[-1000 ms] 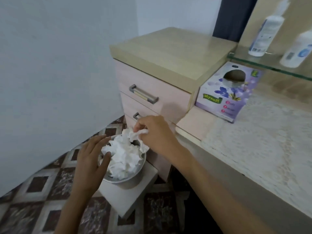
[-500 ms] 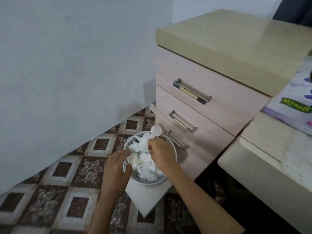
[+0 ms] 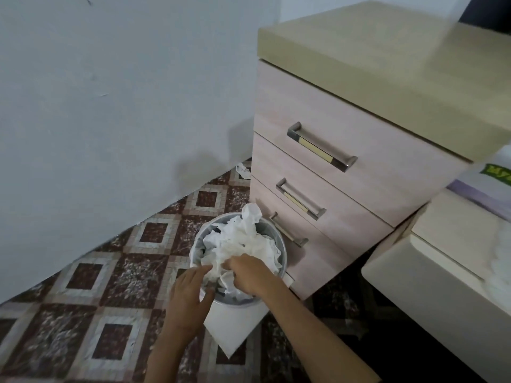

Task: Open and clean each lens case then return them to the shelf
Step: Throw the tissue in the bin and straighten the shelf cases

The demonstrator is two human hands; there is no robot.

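Note:
A small grey waste bin (image 3: 280,246) stands on the floor beside the drawer unit, heaped with crumpled white tissues (image 3: 243,239). My right hand (image 3: 249,275) reaches into the bin from the near side, its fingers curled into the tissues. My left hand (image 3: 190,291) is at the bin's near-left rim, with fingers over the edge touching the tissues and the thumb round the rim. No lens case is in view.
A pink drawer unit (image 3: 359,139) with three metal handles stands right of the bin. A purple tissue box (image 3: 495,178) and a lace-covered dresser top (image 3: 456,233) sit at the right edge. One stray tissue (image 3: 243,171) lies by the wall. A white sheet (image 3: 235,327) lies under the bin.
My head has turned left and down, so the shelf and bottles left the view. My right hand moved from the bin's far rim down into the tissues at its near side.

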